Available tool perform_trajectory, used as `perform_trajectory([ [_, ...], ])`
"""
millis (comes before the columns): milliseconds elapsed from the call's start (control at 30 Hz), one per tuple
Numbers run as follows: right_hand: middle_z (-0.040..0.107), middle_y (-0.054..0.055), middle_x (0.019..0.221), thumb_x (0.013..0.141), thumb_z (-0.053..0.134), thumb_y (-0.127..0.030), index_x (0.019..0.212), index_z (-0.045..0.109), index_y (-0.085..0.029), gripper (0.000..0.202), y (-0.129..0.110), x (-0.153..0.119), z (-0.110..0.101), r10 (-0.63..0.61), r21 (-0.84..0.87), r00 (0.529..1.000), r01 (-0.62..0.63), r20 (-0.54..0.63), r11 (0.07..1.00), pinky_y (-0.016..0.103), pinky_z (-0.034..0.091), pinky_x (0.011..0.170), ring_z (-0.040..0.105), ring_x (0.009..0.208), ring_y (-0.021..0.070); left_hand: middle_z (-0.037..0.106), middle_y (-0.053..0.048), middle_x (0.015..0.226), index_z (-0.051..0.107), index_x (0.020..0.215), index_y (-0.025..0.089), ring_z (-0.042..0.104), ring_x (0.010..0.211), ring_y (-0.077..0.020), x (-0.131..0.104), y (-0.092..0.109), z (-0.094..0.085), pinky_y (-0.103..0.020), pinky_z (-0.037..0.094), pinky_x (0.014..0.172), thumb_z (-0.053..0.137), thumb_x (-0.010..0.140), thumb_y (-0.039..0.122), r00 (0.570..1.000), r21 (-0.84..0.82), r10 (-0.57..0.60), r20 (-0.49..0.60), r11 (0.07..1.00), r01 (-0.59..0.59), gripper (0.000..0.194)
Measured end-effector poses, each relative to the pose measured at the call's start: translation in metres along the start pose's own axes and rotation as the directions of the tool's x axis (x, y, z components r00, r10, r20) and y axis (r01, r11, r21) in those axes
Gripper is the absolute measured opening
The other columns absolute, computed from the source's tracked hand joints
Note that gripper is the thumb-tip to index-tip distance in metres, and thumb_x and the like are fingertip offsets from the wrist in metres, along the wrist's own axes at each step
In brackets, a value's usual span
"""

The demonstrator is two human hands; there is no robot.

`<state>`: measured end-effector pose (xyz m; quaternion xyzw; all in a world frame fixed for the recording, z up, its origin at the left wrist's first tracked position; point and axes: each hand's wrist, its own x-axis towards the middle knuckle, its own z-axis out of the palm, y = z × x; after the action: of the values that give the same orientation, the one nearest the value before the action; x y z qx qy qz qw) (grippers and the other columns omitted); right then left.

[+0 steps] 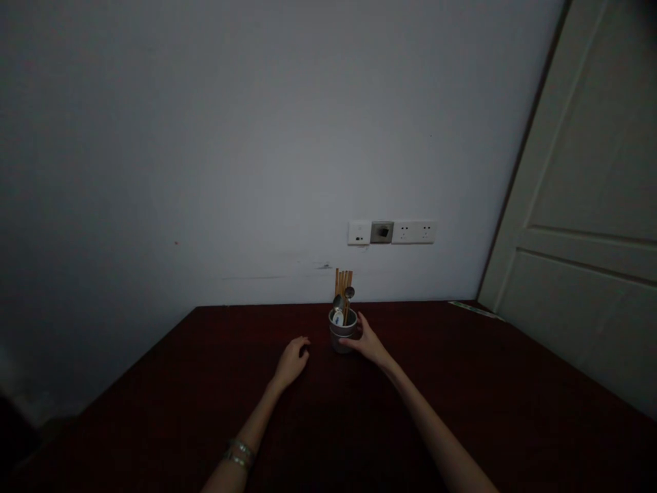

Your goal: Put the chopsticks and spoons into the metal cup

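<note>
A grey utensil cup stands upright on the dark red table. Out of it rise several wooden chopsticks, two metal spoons, and a white piece with a blue mark, perhaps a ceramic spoon. My right hand grips the cup from its right side, thumb across the front and fingers round the far side. To the left of the cup, apart from it, my left hand rests on the table. Its fingers are loosely bent, the thumb stands apart, and nothing shows in it.
The table meets a pale wall just behind the cup. White wall sockets and a grey plate sit above its back edge. On the right a panelled door stands close to the table, near a thin printed strip.
</note>
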<state>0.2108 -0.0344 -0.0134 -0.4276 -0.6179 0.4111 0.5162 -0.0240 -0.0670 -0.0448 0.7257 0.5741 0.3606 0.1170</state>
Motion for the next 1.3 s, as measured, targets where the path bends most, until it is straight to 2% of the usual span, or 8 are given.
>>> perform_trajectory([
  [133,0.052,0.014,0.123,0.05,0.076,-0.032,0.129,0.031,-0.017,0.092,0.003,0.002,0.01,-0.087,0.032,0.995,0.086,0.05,0.996,0.042,0.038,0.095,0.052,0.11,0.0244,0.057,-0.009,0.117,0.061,0.1,0.016,0.047,0.116,-0.0198,-0.005,0.004,0.0,-0.035,0.033,0.101,0.043,0.075,0.01,0.999,0.069,0.034,0.01,0.997,-0.035,0.031],
  [300,0.06,0.011,0.111,0.054,0.073,-0.036,0.118,0.041,-0.016,0.074,0.006,-0.001,0.015,-0.088,-0.142,0.996,0.083,-0.03,0.986,0.041,0.041,0.092,0.057,0.102,0.0246,0.055,-0.011,0.121,0.057,0.111,0.014,0.045,0.118,-0.0213,-0.008,0.002,0.002,-0.036,0.032,0.102,0.043,0.076,0.011,0.999,0.043,0.045,0.018,0.998,-0.046,0.038],
  [433,0.061,0.011,0.106,0.056,0.071,-0.038,0.113,0.043,-0.016,0.067,0.002,-0.003,0.023,-0.082,-0.199,0.996,0.071,-0.046,0.977,0.039,0.044,0.088,0.059,0.098,0.0243,0.058,-0.011,0.117,0.059,0.109,0.013,0.051,0.111,-0.021,-0.001,0.001,0.0,-0.036,0.034,0.1,0.049,0.069,0.006,0.997,-0.176,-0.071,-0.021,0.982,0.066,0.042],
  [533,0.063,0.01,0.104,0.055,0.071,-0.038,0.112,0.045,-0.017,0.066,-0.004,-0.003,0.036,-0.074,-0.198,0.996,0.061,-0.057,0.978,0.039,0.045,0.085,0.059,0.097,0.0247,0.063,-0.011,0.108,0.062,0.101,0.014,0.058,0.101,-0.0189,0.008,0.0,-0.011,-0.035,0.041,0.094,0.048,0.065,0.001,0.977,-0.474,-0.211,-0.018,0.862,0.177,0.041],
  [633,0.062,0.01,0.105,0.054,0.071,-0.038,0.111,0.046,-0.017,0.066,-0.014,0.0,0.059,-0.093,-0.175,0.995,0.085,-0.041,0.981,0.038,0.045,0.085,0.059,0.097,0.0249,0.067,-0.011,0.099,0.063,0.095,0.012,0.061,0.096,-0.0186,0.01,-0.007,-0.033,-0.035,0.043,0.091,0.047,0.064,0.0,0.945,-0.671,-0.323,-0.045,0.711,0.211,0.036],
  [800,0.061,0.009,0.108,0.055,0.071,-0.036,0.112,0.045,-0.017,0.066,-0.029,0.002,0.124,-0.112,-0.067,0.99,0.119,0.089,0.991,0.036,0.045,0.087,0.059,0.098,0.0228,0.067,-0.012,0.098,0.064,0.094,0.013,0.061,0.097,-0.0204,-0.008,-0.028,-0.087,-0.035,0.045,0.087,0.051,0.067,0.007,0.897,-0.761,-0.439,-0.055,0.6,0.247,0.03],
  [1067,0.062,0.008,0.106,0.054,0.071,-0.034,0.11,0.046,-0.018,0.063,-0.054,-0.017,0.235,-0.138,0.044,0.964,0.132,0.228,0.99,0.036,0.045,0.086,0.059,0.097,0.0232,0.067,-0.013,0.099,0.063,0.094,0.013,0.062,0.093,-0.022,-0.049,-0.075,-0.165,-0.031,0.049,0.072,0.052,0.074,0.022,0.786,-0.739,-0.586,-0.195,0.615,0.276,0.025],
  [1300,0.061,0.009,0.109,0.054,0.072,-0.034,0.111,0.044,-0.018,0.065,-0.056,-0.024,0.28,-0.143,0.055,0.949,0.133,0.281,0.99,0.037,0.044,0.088,0.058,0.1,0.0238,0.066,-0.014,0.1,0.056,0.105,0.012,0.063,0.09,-0.0208,-0.044,-0.093,-0.206,-0.029,0.05,0.068,0.049,0.075,0.03,0.726,-0.703,-0.556,-0.405,0.697,0.142,0.036],
])
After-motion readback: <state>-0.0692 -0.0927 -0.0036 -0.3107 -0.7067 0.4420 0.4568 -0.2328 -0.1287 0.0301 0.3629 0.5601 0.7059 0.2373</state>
